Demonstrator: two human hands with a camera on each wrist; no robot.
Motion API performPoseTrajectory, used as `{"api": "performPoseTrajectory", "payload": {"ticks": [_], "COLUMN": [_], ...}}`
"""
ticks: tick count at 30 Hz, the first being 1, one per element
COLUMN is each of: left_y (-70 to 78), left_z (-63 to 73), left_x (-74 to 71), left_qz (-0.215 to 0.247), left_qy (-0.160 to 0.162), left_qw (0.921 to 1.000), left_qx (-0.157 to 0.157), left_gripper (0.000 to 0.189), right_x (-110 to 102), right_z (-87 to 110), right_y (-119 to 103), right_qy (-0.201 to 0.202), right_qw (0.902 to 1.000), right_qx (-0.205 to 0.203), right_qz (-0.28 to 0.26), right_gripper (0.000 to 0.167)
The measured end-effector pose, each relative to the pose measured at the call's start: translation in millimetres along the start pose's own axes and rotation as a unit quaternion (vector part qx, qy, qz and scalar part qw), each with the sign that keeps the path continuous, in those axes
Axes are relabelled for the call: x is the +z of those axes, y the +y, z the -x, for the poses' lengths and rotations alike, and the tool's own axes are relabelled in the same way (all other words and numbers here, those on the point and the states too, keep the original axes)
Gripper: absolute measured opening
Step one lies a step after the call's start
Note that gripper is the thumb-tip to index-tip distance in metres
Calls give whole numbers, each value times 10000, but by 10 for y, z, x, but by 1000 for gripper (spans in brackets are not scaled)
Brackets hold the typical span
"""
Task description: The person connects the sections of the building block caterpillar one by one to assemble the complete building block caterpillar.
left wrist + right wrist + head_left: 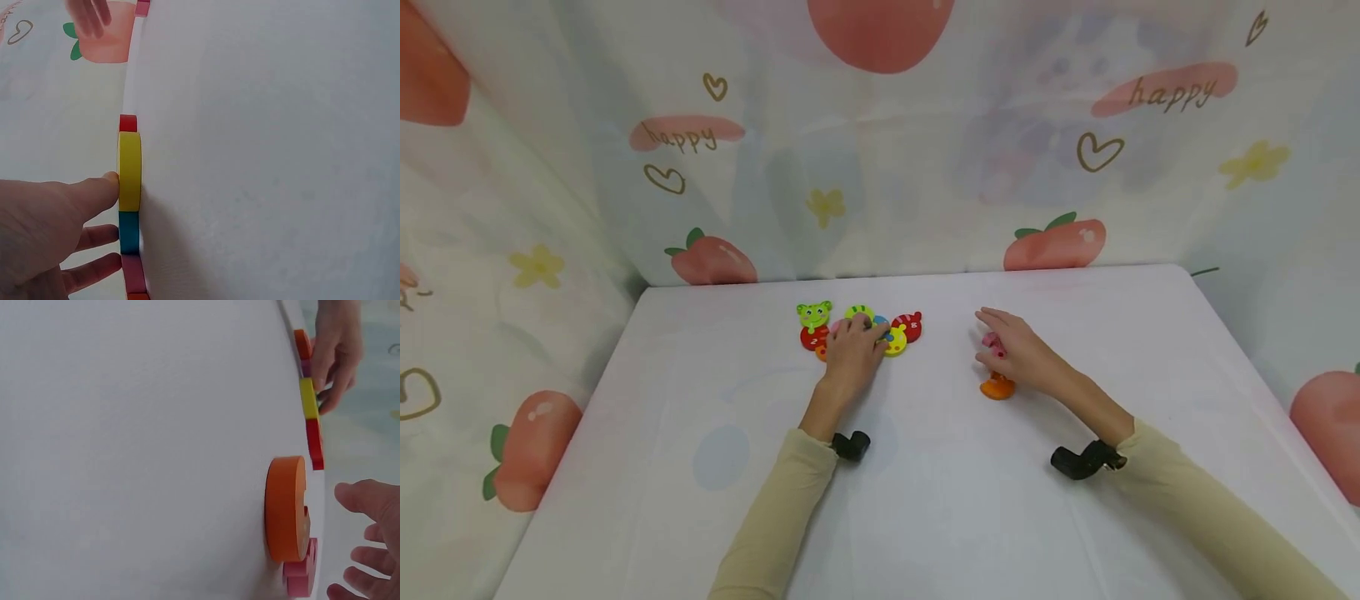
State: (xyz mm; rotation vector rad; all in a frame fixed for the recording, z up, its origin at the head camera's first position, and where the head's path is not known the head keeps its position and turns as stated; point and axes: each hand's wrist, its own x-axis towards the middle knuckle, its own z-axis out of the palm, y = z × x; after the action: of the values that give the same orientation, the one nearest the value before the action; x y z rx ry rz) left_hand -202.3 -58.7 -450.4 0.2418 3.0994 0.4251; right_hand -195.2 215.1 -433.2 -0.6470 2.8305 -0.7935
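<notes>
Bright flat puzzle pieces lie joined in a wavy caterpillar row at the back of the table. A green smiling head [815, 314] tops a red piece marked 2 [811, 338] at the left end; a yellow piece [896, 342] and a striped red piece [910, 327] form the right end. My left hand [850, 354] covers the middle, its fingertips resting on pieces; in the left wrist view the thumb touches the yellow piece. Over a loose orange piece [997, 387] and a pink piece [992, 342] hovers my right hand [1018, 354], fingers spread, apart from both in the right wrist view.
A white cloth covers the table, with a patterned curtain [880, 167] standing along its back edge and sides. Each wrist carries a black camera [1078, 462]. The two loose pieces lie to the right of the row, separated by a stretch of white cloth.
</notes>
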Motion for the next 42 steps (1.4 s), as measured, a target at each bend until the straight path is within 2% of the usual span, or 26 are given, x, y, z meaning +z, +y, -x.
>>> {"api": "performPoseTrajectory", "payload": {"ticks": [6,14,23,32,42], "left_y": [5,6,-1,0,-1], "left_z": [5,5,2,-1,0], "left_x": [7,-16,-15,-11,-10], "left_qz": [4,47,36,-8,26], "left_qy": [-41,-45,-40,-21,-2], "left_qw": [10000,10000,10000,10000,10000], "left_qx": [-36,-20,-13,-30,-42], "left_gripper": [41,41,41,41,39], "right_x": [-13,-71,-25,-2,39], "right_z": [59,128,132,136,129], "right_y": [163,205,287,305,329], "right_qy": [76,147,256,256,379], "right_qw": [9998,9996,9997,9995,9988], "right_qx": [198,249,-41,2,-176], "right_qz": [46,8,-40,-204,-255], "right_gripper": [66,65,57,50,39]}}
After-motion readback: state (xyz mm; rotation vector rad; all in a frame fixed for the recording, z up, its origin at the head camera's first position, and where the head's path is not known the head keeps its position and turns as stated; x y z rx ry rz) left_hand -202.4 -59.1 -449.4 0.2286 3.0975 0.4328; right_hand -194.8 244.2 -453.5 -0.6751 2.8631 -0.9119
